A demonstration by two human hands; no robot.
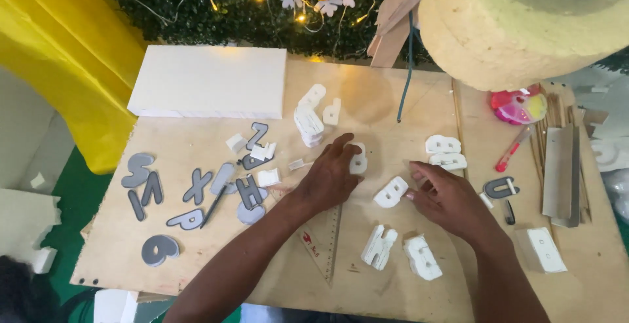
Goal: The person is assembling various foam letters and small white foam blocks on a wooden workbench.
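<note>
Head view: left hand (329,177) closed on white foam letter (358,159), right hand (447,198) spread flat beside another foam letter (391,192) on plywood board (196,257); arranging step judged underway, careful placement next; grey letters (190,192) leftward.

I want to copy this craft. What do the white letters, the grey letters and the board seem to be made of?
White letters: probably foam, thick, matte, with rough cut edges. Grey letters: thin flat card or paper, matte, likely templates. Board: plywood by its look, bare pale wood with faint grain. The left hand touches one white letter.
</note>
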